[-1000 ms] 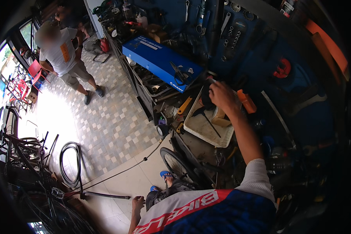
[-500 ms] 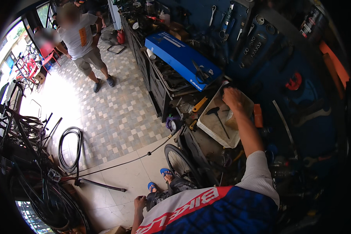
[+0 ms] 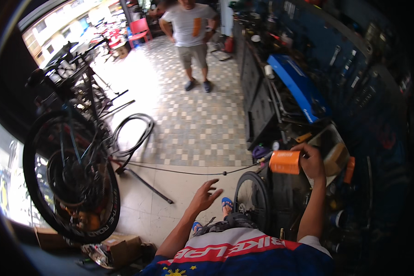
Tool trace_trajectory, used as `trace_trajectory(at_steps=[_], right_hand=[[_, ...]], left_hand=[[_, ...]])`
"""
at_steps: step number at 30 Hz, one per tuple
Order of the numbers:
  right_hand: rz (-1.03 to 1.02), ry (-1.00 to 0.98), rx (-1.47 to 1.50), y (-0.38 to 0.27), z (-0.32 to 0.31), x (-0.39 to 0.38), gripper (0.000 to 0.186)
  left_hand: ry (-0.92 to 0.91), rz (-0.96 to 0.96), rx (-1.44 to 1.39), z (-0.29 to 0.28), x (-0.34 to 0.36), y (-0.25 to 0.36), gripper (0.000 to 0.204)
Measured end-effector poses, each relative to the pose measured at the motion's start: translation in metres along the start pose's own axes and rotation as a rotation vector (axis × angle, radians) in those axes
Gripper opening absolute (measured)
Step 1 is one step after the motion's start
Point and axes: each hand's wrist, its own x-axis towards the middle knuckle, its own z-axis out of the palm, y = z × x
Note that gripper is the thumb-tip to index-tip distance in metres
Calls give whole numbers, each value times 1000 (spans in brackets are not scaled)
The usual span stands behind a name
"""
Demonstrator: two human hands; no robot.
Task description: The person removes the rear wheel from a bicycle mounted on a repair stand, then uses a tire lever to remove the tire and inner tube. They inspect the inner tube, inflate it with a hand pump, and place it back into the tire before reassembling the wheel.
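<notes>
My right hand [image 3: 313,162] grips a small orange box [image 3: 284,162] by its right end, holding it up in front of the workbench. Just beyond that hand sits a white plastic basket [image 3: 339,132] with a brown block-shaped item [image 3: 338,155] inside; my hand and forearm cover part of it. My left hand [image 3: 205,196] is in the air over the pale floor, fingers apart and holding nothing. Between my hands, lower down, a bicycle wheel [image 3: 265,202] stands upright near my feet.
A bicycle [image 3: 73,158] stands at left, beside a coiled black hose [image 3: 117,138]. An air line [image 3: 188,172] crosses the floor. A long blue box [image 3: 296,85] lies on the bench at right. A person [image 3: 191,27] stands further off. An open cardboard box [image 3: 124,250] sits lower left.
My right hand has come out of the basket and now holds an orange box. My left hand has risen forward from beside my body, fingers spreading. The view has swung left.
</notes>
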Motion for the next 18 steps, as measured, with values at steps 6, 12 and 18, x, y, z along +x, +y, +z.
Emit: trace_trajectory(at_steps=[6,12,18], right_hand=[[-107,-532,268,-113,231,-40,14],[-593,-383,261,-176,328,-106,34],[-855,-911,215,-188,385,-167,48]], left_hand=[[-42,305,497,-88,-71,127,122],[162,-307,-41,-149,-195,89,86],[151,-255,-304,-143,-301,11,63]])
